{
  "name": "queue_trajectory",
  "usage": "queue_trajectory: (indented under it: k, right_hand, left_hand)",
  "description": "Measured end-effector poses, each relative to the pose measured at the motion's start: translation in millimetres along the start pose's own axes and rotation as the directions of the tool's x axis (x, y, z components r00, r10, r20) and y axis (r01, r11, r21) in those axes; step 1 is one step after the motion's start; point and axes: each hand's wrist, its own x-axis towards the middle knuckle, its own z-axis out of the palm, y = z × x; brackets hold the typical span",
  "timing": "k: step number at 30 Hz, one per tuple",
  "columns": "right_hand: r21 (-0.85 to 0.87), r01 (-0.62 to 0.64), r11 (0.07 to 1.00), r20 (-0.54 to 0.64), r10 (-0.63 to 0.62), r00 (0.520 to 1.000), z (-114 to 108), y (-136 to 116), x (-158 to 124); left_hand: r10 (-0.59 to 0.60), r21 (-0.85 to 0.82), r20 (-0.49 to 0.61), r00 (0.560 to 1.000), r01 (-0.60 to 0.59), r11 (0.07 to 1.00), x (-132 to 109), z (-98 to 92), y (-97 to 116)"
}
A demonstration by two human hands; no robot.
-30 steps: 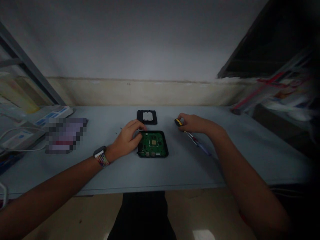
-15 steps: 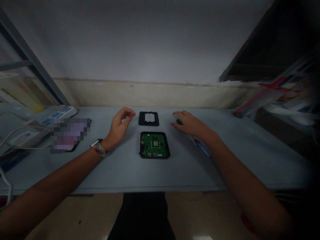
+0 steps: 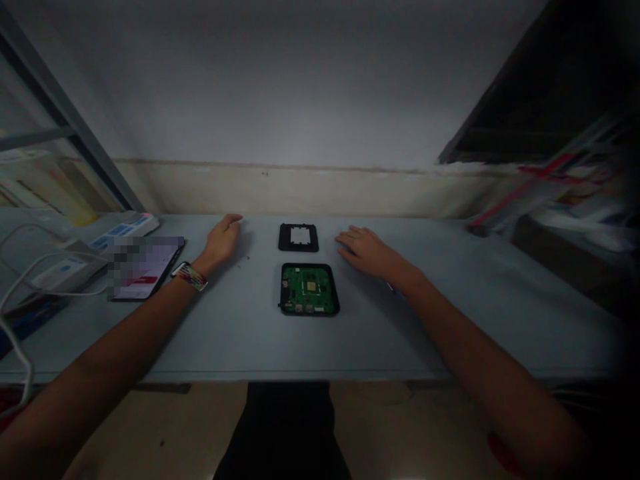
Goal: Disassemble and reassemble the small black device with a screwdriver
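My left hand [image 3: 223,241], with a patterned band at the wrist, rests on the table left of the black cover [image 3: 285,239]. Its fingers are loosely stretched forward, with nothing seen in them. A few tiny dark specks [image 3: 247,257], too small to name, lie to its right. My right hand [image 3: 365,251] lies palm down with fingers outstretched, right of the cover. Beneath its wrist shows a bit of a thin tool [image 3: 391,287], mostly hidden by hand and forearm. Between my arms sits an open black case with a green circuit board [image 3: 311,288], untouched.
A phone [image 3: 147,270] lies on the left, beside a white power strip [image 3: 125,230] and loose white cables [image 3: 20,353]. A metal frame [image 3: 95,153] stands at the left. A wall backs the table [image 3: 270,347], and blurred items crowd the far right.
My left hand has drawn back to the left, away from the cover, uncovering the specks. My right hand has moved slightly left and flattened, and more of the tool is hidden.
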Motion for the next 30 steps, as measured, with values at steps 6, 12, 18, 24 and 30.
queue_trajectory:
  k: [6, 12, 18, 24, 30]
  right_hand:
    - [-0.003, 0.0, 1.0, 0.024, 0.0, 1.0, -7, -10, 0]
    - [-0.011, 0.0, 1.0, 0.024, 0.0, 1.0, -6, -17, 0]
    - [-0.009, 0.047, 0.999, 0.013, -0.047, 0.999, -8, -31, 1]
    - [-0.021, 0.054, 0.998, 0.004, -0.054, 0.999, -8, -36, 1]
    - [-0.045, 0.049, 0.998, -0.014, -0.049, 0.999, -7, -40, 3]
  left_hand:
    - [0.207, 0.201, 0.126, 0.97, -0.23, 0.952, 1, 0.5, -16]
    - [0.234, 0.36, 0.245, 0.941, -0.313, 0.879, 0, 0.3, -14]
    - [0.191, 0.401, 0.306, 0.933, -0.308, 0.863, -2, 0.9, -7]
    - [0.207, 0.413, 0.275, 0.939, -0.31, 0.856, -3, 3.0, -4]
    - [0.195, 0.421, 0.262, 0.945, -0.294, 0.858, -2, 3.3, 3]
